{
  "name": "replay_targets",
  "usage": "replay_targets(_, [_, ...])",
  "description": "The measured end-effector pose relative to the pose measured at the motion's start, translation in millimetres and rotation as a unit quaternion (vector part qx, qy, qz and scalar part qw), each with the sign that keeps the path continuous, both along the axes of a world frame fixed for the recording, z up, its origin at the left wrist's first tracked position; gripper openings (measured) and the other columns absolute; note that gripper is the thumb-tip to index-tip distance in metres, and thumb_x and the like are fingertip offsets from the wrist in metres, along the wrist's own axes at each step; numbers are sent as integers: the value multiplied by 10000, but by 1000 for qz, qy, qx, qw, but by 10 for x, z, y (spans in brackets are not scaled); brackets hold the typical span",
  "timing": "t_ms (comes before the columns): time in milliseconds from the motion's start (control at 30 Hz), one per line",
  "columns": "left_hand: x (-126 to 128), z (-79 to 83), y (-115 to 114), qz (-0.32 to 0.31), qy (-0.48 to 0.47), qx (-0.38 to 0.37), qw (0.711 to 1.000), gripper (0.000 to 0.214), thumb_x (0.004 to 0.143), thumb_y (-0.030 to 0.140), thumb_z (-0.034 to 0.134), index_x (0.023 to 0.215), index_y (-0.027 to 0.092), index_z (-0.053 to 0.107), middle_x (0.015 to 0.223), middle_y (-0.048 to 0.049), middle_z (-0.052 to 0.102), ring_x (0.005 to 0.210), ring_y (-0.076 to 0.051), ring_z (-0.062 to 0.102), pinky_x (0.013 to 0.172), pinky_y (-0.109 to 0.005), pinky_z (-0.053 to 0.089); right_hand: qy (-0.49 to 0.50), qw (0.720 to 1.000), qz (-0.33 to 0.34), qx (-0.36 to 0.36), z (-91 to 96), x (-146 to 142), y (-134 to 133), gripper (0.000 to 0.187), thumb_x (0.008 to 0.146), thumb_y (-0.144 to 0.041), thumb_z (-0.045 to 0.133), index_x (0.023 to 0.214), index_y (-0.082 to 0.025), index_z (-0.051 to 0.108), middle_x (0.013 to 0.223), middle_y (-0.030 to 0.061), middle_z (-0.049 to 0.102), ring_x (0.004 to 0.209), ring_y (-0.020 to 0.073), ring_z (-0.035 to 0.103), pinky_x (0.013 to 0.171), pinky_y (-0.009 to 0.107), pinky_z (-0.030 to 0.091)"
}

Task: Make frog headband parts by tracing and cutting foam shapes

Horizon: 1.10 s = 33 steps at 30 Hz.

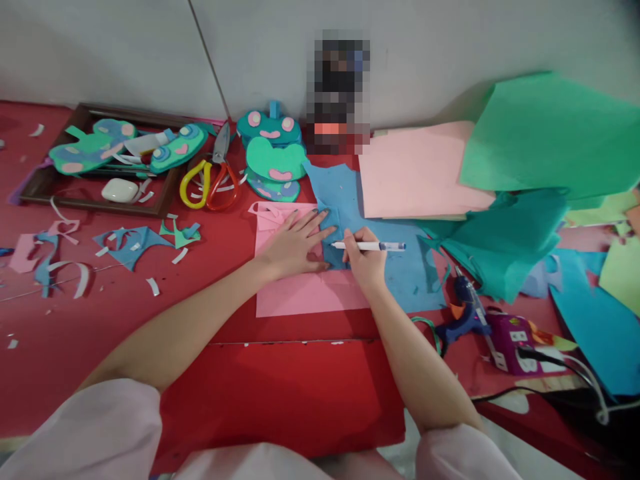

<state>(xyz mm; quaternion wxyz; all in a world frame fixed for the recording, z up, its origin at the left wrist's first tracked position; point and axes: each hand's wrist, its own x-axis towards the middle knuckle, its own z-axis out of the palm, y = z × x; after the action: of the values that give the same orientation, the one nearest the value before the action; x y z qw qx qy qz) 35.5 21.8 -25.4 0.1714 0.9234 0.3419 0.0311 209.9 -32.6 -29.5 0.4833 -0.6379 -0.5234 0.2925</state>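
Observation:
My left hand (299, 245) lies flat with its fingers spread, pressing on a pink sheet (295, 297) and the left part of a blue sheet (410, 280). In my right hand (367, 261) is a white pen (373, 246) with a blue end, gripped between thumb and fingers. Its tip points left and rests at or just over a small blue piece (332, 257) beside my left fingertips; whether it touches is too small to tell. Above my hands sit frog-like cutouts (275, 160) in green and teal with pink details.
Left stand scissors (213, 177) with yellow and red handles, a brown frame (95, 203), a white case (120, 191) and scraps (133, 245). Right are pink sheets (415, 173), green sheets (545, 140), a glue gun (467, 310) and a purple power strip (510, 340) with cords.

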Motion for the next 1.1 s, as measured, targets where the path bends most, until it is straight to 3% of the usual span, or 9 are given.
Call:
replay_targets(133, [2, 3, -2, 1, 1, -2, 1000, 794, 808, 635, 513, 1478, 276, 281, 1604, -61, 94, 1477, -259, 98, 1186, -494, 38, 8, 1000, 30, -4, -13, 8, 0, 361, 868, -372, 551, 561, -219, 439, 405, -61, 496, 404, 91, 467, 513, 234, 417])
replay_targets(300, [0, -2, 0, 0, 0, 2, 1000, 804, 806, 639, 514, 1479, 268, 278, 1603, -67, 102, 1476, -257, 104, 1186, -491, 33, 26, 1000, -12, -6, 0, 2, 0, 344, 868, -347, 548, 572, -222, 427, 398, -74, 473, 391, 89, 455, 485, 227, 400])
replay_targets(500, [-2, 0, -1, 0, -1, -2, 1000, 794, 811, 644, 499, 1478, 271, 282, 1603, -67, 96, 1475, -259, 107, 1184, -495, 36, 20, 1000, 3, 1, -5, 2, -12, 346, 873, -344, 548, 570, -225, 429, 411, -65, 486, 414, 98, 471, 513, 243, 409])
replay_targets(633, [-4, -3, -3, 0, -7, 2, 1000, 790, 815, 625, 507, 1478, 258, 284, 1602, -72, 108, 1474, -264, 114, 1185, -492, 31, 30, 999, -31, 7, -20, 9, -27, 361, 880, -348, 538, 568, -228, 403, 401, -76, 449, 397, 95, 445, 506, 246, 399])
replay_targets(1100, [4, 18, -8, 3, 0, -7, 1000, 793, 811, 635, 504, 1477, 262, 287, 1602, -65, 105, 1474, -264, 113, 1184, -493, 34, -15, 1000, -8, 1, 8, -4, -34, 341, 880, -353, 536, 578, -220, 449, 431, -56, 504, 430, 97, 483, 522, 238, 404])
